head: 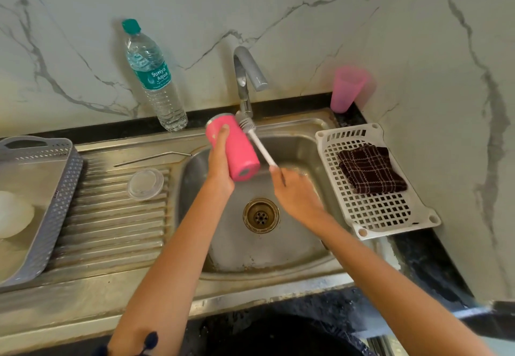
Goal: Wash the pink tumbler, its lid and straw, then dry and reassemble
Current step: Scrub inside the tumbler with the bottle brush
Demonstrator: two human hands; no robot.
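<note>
1 tumbler (237, 150), 1 lid (145, 184), 1 straw (152, 157), 1 brush (260, 146).

Single head-worn wide-angle view.
Faces forward and down, close above the rectangular stainless-steel sink basin (259, 255).

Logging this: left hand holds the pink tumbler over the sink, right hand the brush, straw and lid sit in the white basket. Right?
Not the last part. The head view shows the straw and lid on the ridged draining board left of the sink; the white basket holds a dark checked cloth. The rest stands: left hand on the pink tumbler, right hand on the brush.
</note>
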